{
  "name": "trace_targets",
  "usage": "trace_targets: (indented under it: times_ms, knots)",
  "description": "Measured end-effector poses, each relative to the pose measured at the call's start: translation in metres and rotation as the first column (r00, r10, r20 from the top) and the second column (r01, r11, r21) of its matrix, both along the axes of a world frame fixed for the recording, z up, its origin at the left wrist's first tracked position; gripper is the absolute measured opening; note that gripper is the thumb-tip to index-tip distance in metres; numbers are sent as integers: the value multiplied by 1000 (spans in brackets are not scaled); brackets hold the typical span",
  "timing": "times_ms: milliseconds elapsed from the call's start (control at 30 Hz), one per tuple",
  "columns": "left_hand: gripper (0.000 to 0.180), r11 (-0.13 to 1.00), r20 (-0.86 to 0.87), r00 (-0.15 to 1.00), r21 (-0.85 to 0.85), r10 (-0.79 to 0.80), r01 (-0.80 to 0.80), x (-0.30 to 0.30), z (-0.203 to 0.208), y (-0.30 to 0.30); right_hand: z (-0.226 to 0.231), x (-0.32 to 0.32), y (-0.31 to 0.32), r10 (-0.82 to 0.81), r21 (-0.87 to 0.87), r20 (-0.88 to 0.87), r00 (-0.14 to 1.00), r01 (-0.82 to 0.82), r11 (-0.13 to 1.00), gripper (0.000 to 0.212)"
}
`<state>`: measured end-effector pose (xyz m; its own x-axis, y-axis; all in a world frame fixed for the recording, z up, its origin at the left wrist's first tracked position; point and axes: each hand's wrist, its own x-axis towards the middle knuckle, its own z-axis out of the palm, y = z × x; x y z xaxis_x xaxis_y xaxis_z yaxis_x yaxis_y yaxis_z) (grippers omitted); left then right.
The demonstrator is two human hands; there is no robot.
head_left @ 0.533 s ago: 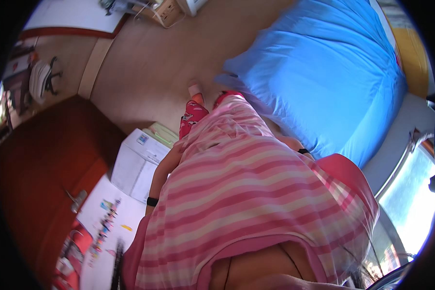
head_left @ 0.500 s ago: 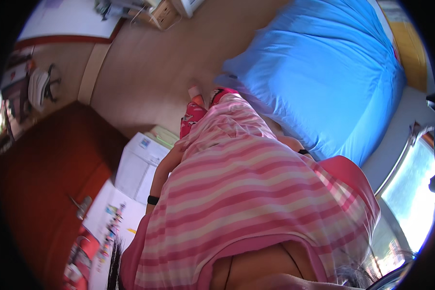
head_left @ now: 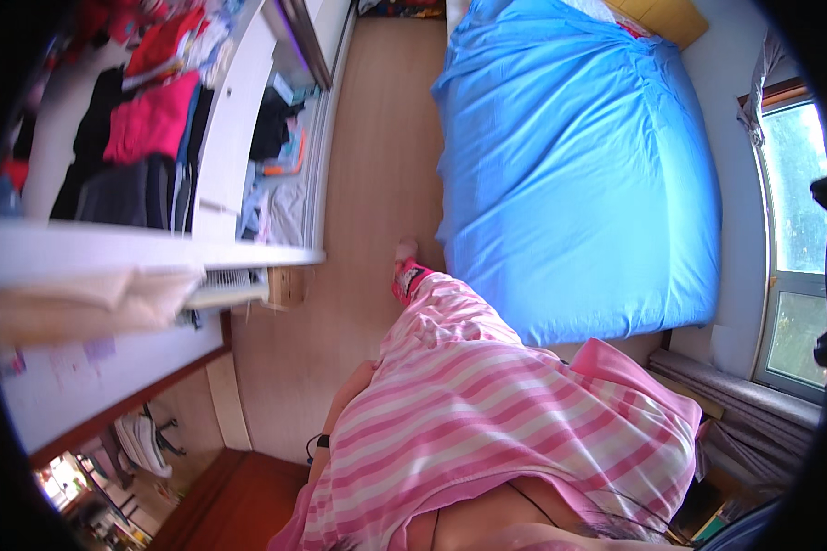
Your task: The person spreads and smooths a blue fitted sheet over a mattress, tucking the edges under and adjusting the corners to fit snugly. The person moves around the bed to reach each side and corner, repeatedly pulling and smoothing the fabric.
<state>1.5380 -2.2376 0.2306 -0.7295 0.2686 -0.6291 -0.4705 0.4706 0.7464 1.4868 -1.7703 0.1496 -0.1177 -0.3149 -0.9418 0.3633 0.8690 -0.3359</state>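
My left arm hangs at my side, with a black band (head_left: 322, 441) round the wrist. My left hand (head_left: 362, 373) lies beside the pink-and-white striped garment (head_left: 487, 404) I wear; its fingers are hidden against the cloth. The garment covers my right arm and hand. A bed with a blue sheet (head_left: 579, 184) stands ahead and to the right, nearest my right side. One bare foot (head_left: 406, 249) shows on the floor ahead of me, below a pink trouser leg (head_left: 412, 279).
A strip of wooden floor (head_left: 381, 110) runs between the bed and a white open wardrobe (head_left: 234, 119) full of clothes. Left stands a white unit with a beige cloth (head_left: 92, 308) on it. A brown door (head_left: 239, 500) is at lower left, a window (head_left: 795, 184) at right.
My view has turned to the right. The brown door has shifted to the lower edge, and the wardrobe has come into view at left. My left hand stays down at my side.
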Motion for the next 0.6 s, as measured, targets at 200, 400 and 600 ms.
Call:
trace_targets:
  times_ms: [200, 400, 600]
  knots:
    - [44, 909, -273, 867, -100, -417, 405, -231, 54, -24, 27, -225, -25, -509, -3, -168, 844, 516, 857, 30]
    - [46, 929, 197, 909, 121, -368, 350, -439, 48, -26, 45, -407, -45, -751, -255, -397, 527, 723, 642, 33]
    - [46, 769, -24, 772, -112, -635, 629, -700, 16, -57, 8, -454, -70, 254, 292, -569, 782, -97, 952, 24]
